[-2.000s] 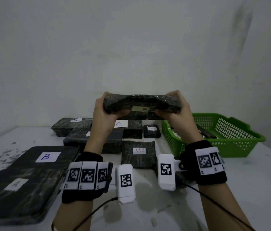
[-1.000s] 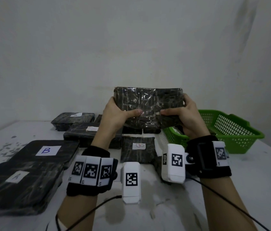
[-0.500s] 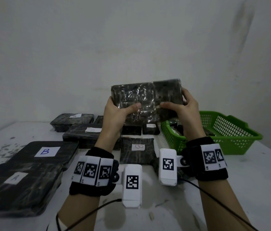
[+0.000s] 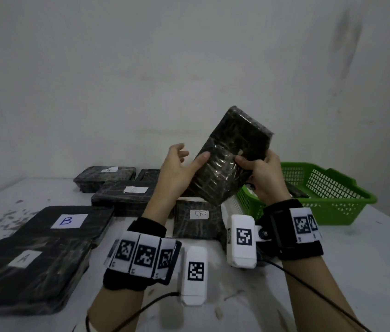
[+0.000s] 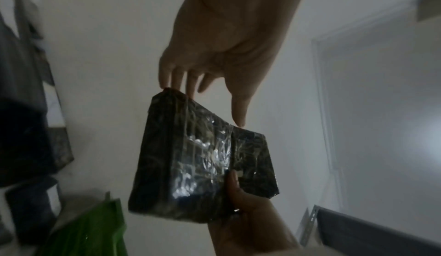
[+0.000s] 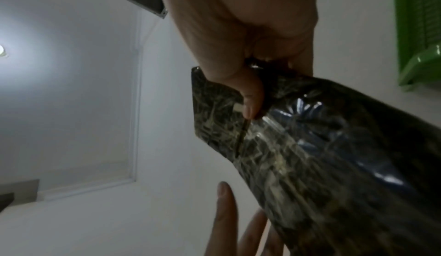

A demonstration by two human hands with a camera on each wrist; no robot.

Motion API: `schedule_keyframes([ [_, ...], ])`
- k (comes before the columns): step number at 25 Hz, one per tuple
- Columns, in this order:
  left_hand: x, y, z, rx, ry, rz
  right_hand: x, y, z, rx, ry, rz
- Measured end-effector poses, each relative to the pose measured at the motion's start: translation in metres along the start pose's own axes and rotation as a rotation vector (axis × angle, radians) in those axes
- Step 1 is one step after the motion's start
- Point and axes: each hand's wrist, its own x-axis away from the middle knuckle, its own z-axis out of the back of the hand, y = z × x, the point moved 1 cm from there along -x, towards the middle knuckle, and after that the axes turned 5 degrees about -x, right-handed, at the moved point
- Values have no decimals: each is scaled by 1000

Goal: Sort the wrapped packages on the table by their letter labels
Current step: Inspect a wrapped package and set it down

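A dark plastic-wrapped package [image 4: 231, 159] is in the air above the table's middle, tilted with its top end up and to the right. Its letter label faces away from me. My right hand [image 4: 255, 162] grips its right edge, thumb on the near face; the right wrist view shows the thumb [image 6: 250, 103] pressed on the wrap [image 6: 310, 146]. My left hand [image 4: 189, 154] is spread, and only its thumb touches the package's left edge. In the left wrist view the straight fingers [image 5: 181, 79] reach the package [image 5: 203, 165] at its top edge.
Flat packages lie on the left, one labelled B [image 4: 66, 221] and one labelled A [image 4: 24, 258]. A small package labelled B [image 4: 198, 214] sits below my hands. More packages [image 4: 122, 191] lie behind. A green basket [image 4: 328, 195] stands to the right.
The package has turned from level to standing on a slant. My left hand has let go of its grip and spread out, while my right hand keeps hold.
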Motion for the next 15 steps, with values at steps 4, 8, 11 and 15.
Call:
schedule_keyframes([
  [4, 4, 3, -1, 90, -37, -59, 8, -4, -9, 73, -132, 32],
  [8, -1, -2, -6, 200, -14, 23, 11, -3, -10, 99, -254, -7],
  [11, -2, -5, -7, 235, -51, 92, 10, 0, -10, 202, -255, -71],
  [15, 0, -1, -3, 227, -93, -4, 9, -3, -6, 214, -219, -58],
])
